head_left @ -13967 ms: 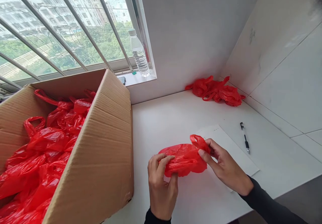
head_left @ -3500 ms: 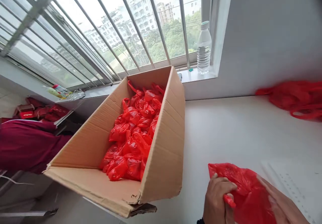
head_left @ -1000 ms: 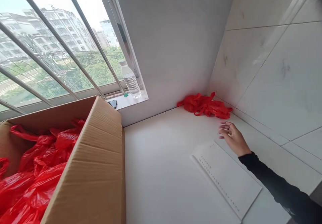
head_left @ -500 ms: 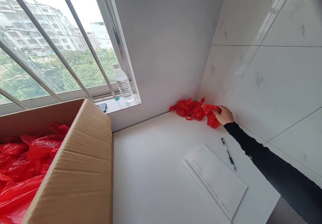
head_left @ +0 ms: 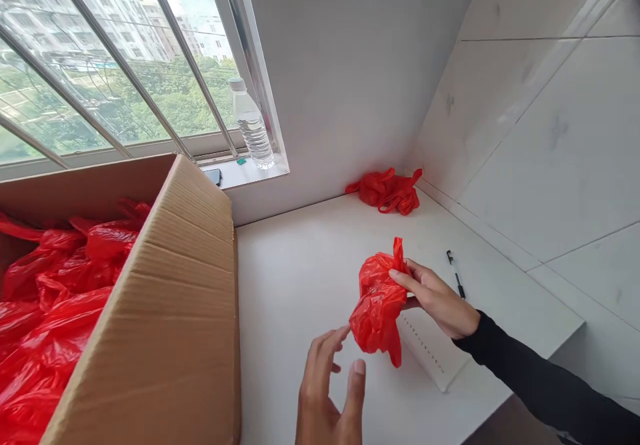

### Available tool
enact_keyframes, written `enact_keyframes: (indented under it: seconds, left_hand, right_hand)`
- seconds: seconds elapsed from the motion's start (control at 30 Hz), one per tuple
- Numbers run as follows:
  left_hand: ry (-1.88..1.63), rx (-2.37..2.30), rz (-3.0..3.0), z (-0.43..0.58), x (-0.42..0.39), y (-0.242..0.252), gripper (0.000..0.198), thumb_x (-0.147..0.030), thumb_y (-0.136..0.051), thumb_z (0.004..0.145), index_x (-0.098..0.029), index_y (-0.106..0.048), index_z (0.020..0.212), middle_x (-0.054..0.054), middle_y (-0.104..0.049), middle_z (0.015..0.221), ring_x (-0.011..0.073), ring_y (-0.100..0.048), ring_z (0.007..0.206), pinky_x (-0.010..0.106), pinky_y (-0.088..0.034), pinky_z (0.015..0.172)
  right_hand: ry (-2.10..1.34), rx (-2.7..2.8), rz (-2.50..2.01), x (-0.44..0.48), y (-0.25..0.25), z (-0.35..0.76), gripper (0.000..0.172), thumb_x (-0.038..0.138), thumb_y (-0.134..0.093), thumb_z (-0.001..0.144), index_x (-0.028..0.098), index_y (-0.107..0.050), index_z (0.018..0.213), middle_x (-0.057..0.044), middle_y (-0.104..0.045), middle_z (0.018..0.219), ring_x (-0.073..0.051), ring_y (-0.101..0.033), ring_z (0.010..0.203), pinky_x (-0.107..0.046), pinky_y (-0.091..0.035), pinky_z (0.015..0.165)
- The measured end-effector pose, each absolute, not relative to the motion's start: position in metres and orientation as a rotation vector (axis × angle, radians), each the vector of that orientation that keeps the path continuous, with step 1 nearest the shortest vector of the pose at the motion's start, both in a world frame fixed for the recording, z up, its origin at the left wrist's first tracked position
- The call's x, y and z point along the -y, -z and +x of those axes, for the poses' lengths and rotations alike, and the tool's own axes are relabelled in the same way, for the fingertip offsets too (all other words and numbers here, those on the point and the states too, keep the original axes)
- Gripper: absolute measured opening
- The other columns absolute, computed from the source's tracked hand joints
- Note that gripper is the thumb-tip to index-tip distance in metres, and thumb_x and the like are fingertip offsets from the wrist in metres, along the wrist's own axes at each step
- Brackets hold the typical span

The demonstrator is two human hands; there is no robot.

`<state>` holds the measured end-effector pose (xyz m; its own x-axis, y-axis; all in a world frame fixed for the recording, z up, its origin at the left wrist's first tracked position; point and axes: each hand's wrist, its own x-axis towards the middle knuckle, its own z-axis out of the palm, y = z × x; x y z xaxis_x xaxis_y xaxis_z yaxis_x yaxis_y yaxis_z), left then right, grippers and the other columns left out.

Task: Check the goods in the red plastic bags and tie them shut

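A crumpled red plastic bag [head_left: 379,302] hangs above the white table, gripped at its right side by my right hand [head_left: 435,295]. My left hand [head_left: 330,392] is just below and left of the bag, thumb and fingers spread around air, fingertips close to its lower left edge; whether they touch I cannot tell. Beneath the bag and right hand lies a white notebook [head_left: 435,355], partly covered from view. More red plastic bags [head_left: 387,190] lie bunched in the far corner of the table.
A tall cardboard box [head_left: 185,298] holding many red plastic bags [head_left: 65,292] stands at left. On the windowsill are a water bottle [head_left: 254,132] and a phone [head_left: 213,177]. A pen [head_left: 455,274] lies right of the notebook, and the white table [head_left: 285,265] meets tiled wall at right.
My right hand has brought one red plastic bag from the far corner toward me, over the notebook. My left hand has come into view from below. The view has tilted down slightly.
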<state>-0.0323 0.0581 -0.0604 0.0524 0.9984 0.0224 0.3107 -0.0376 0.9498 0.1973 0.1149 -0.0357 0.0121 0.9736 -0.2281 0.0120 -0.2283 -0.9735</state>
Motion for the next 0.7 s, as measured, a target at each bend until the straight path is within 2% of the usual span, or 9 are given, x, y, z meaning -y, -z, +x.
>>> enact_keyframes:
  seconds: [0.03, 0.1, 0.17, 0.23, 0.33, 0.43, 0.53, 0.6, 0.7]
  left_hand:
    - [-1.005, -1.384, 1.529, -0.028, -0.060, 0.066, 0.040, -0.044, -0.064, 0.089, -0.031, -0.064, 0.127, 0.007, -0.066, 0.123, 0.0266, -0.061, 0.111, 0.042, -0.054, 0.091]
    - [-0.913, -1.382, 1.558, -0.027, -0.062, 0.078, 0.038, -0.042, -0.062, 0.091, -0.028, -0.063, 0.127, 0.008, -0.064, 0.126, 0.0265, -0.057, 0.116, 0.044, -0.050, 0.097]
    - [-0.845, -1.390, 1.514, -0.033, -0.062, 0.089, 0.030, -0.043, -0.054, 0.096, -0.025, -0.067, 0.116, 0.008, -0.068, 0.113, 0.0254, -0.059, 0.106, 0.043, -0.051, 0.091]
    - [-0.824, -1.422, 1.453, -0.043, -0.061, 0.098, 0.033, -0.045, -0.047, 0.099, -0.023, -0.069, 0.109, 0.007, -0.069, 0.101, 0.0237, -0.061, 0.092, 0.041, -0.052, 0.083]
    - [-0.820, -1.457, 1.406, -0.056, -0.061, 0.104, 0.036, -0.046, -0.044, 0.100, -0.022, -0.068, 0.112, 0.008, -0.070, 0.103, 0.0223, -0.061, 0.086, 0.040, -0.052, 0.081]
    - [-0.843, -1.465, 1.397, -0.059, -0.061, 0.104, 0.036, -0.046, -0.047, 0.099, -0.025, -0.062, 0.124, 0.009, -0.065, 0.124, 0.0247, -0.060, 0.107, 0.041, -0.051, 0.090]
    - [-0.884, -1.417, 1.414, -0.055, -0.061, 0.102, 0.044, -0.044, -0.052, 0.098, -0.031, -0.049, 0.140, 0.007, -0.055, 0.142, 0.0240, -0.050, 0.129, 0.040, -0.047, 0.102]
    - [-0.909, -1.366, 1.407, -0.051, -0.062, 0.101, 0.045, -0.041, -0.053, 0.098, -0.034, -0.046, 0.142, 0.004, -0.054, 0.143, 0.0212, -0.049, 0.131, 0.037, -0.045, 0.105]
    - [-0.936, -1.313, 1.364, -0.048, -0.064, 0.098, 0.036, -0.040, -0.051, 0.100, -0.035, -0.053, 0.135, 0.003, -0.059, 0.138, 0.0185, -0.055, 0.124, 0.032, -0.047, 0.101]
  right_hand:
    - [-1.454, 1.064, -1.360, -0.107, 0.039, 0.185, 0.035, 0.054, -0.052, 0.097, 0.021, -0.059, 0.103, -0.003, -0.067, 0.094, -0.021, -0.065, 0.085, -0.040, -0.060, 0.074]
    - [-1.604, 0.975, -1.298, -0.095, 0.046, 0.169, 0.034, 0.054, -0.052, 0.098, 0.022, -0.057, 0.107, -0.004, -0.066, 0.099, -0.021, -0.065, 0.091, -0.040, -0.060, 0.076]
    - [-1.700, 0.893, -1.268, -0.089, 0.054, 0.162, 0.034, 0.054, -0.054, 0.097, 0.022, -0.056, 0.108, -0.004, -0.064, 0.101, -0.020, -0.063, 0.092, -0.039, -0.060, 0.076]
    - [-1.735, 0.868, -1.279, -0.085, 0.062, 0.161, 0.034, 0.054, -0.057, 0.096, 0.022, -0.056, 0.107, -0.003, -0.062, 0.097, -0.017, -0.060, 0.083, -0.035, -0.060, 0.070]
    - [-1.751, 0.877, -1.302, -0.082, 0.070, 0.162, 0.035, 0.054, -0.060, 0.095, 0.021, -0.056, 0.109, -0.002, -0.059, 0.090, -0.014, -0.055, 0.073, -0.031, -0.058, 0.062]
    - [-1.738, 0.892, -1.316, -0.080, 0.073, 0.161, 0.039, 0.054, -0.059, 0.095, 0.022, -0.053, 0.116, -0.001, -0.059, 0.089, -0.015, -0.057, 0.074, -0.032, -0.058, 0.064]
    - [-1.731, 0.986, -1.303, -0.078, 0.074, 0.160, 0.043, 0.054, -0.055, 0.097, 0.022, -0.048, 0.125, -0.003, -0.062, 0.096, -0.017, -0.062, 0.079, -0.037, -0.058, 0.071]
    - [-1.707, 1.090, -1.302, -0.076, 0.074, 0.159, 0.046, 0.054, -0.054, 0.098, 0.023, -0.045, 0.131, -0.005, -0.062, 0.104, -0.017, -0.062, 0.083, -0.038, -0.058, 0.075]
    - [-1.535, 1.207, -1.407, -0.072, 0.074, 0.159, 0.049, 0.052, -0.054, 0.098, 0.028, -0.038, 0.138, -0.004, -0.061, 0.107, -0.017, -0.061, 0.085, -0.037, -0.057, 0.075]
